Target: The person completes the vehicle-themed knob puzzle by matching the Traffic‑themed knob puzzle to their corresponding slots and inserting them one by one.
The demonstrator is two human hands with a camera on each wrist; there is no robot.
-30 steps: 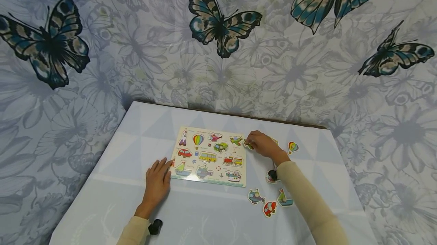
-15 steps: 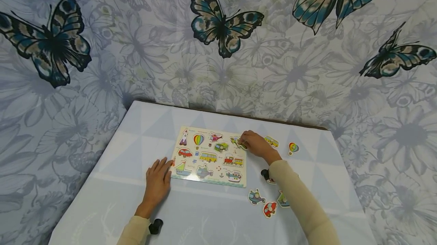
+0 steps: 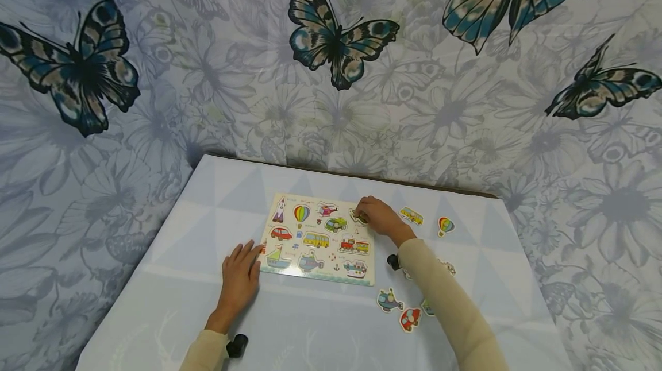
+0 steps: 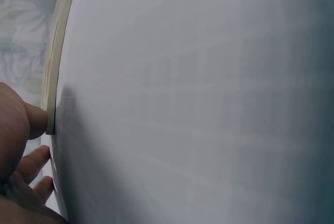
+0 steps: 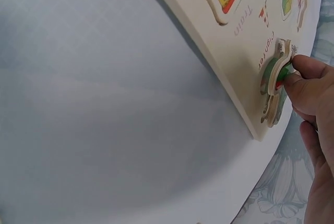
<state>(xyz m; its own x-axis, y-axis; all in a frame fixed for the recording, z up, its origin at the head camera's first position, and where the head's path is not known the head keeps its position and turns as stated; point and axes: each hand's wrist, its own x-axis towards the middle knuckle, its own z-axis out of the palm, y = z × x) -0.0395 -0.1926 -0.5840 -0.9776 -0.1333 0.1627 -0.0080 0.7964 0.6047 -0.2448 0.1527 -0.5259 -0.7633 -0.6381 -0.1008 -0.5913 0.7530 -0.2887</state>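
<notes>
Nearest, the left hand (image 3: 239,276) lies with fingers outstretched against the left edge of the wooden puzzle board (image 3: 295,259), while farther off the right hand (image 3: 380,217) pinches the green airplane piece (image 5: 275,75) at its far-right corner, a fitting step that seems to call for aligning, then pressing.

Green plane pc (image 5: 283,73) pinched in R hand (image 3: 381,217) over puzzle board (image 3: 333,248), which lies flat, edge touching L hand (image 3: 240,279).

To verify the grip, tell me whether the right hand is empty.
No, the right hand's fingers pinch a green airplane piece over the wooden puzzle board.
</notes>
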